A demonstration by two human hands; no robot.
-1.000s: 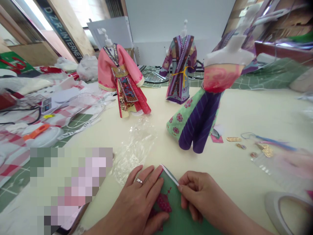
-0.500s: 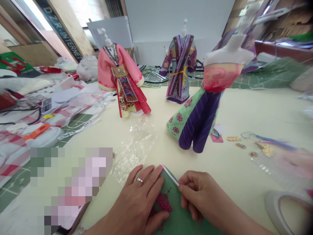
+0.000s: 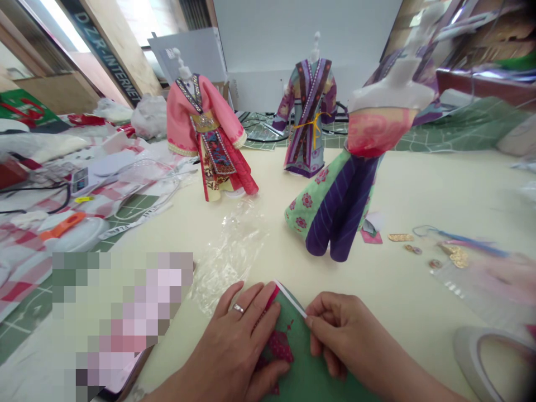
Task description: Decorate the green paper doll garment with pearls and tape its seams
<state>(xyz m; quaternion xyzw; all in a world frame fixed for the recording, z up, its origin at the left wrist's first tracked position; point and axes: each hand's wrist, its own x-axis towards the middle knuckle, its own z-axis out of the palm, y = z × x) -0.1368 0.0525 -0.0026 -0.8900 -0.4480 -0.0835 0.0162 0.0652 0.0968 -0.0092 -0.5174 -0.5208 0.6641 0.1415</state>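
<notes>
A green fabric piece with a magenta pattern lies at the bottom centre, under my hands. Along its upper right edge runs a narrow white strip. My left hand, a ring on one finger, rests flat on the fabric's left side with its fingers spread. A red edge shows between two of its fingers. My right hand pinches the lower end of the white strip between thumb and index finger, its other fingers curled under.
Dressed doll forms stand beyond: pink, purple-grey and strapless. Clear crumpled plastic lies left of centre, a pixelated area at lower left, a tape roll at lower right, small trims and a blue tool at right.
My left fingers have shifted slightly, and more of the red edge shows between them. My right hand and the strip look unmoved.
</notes>
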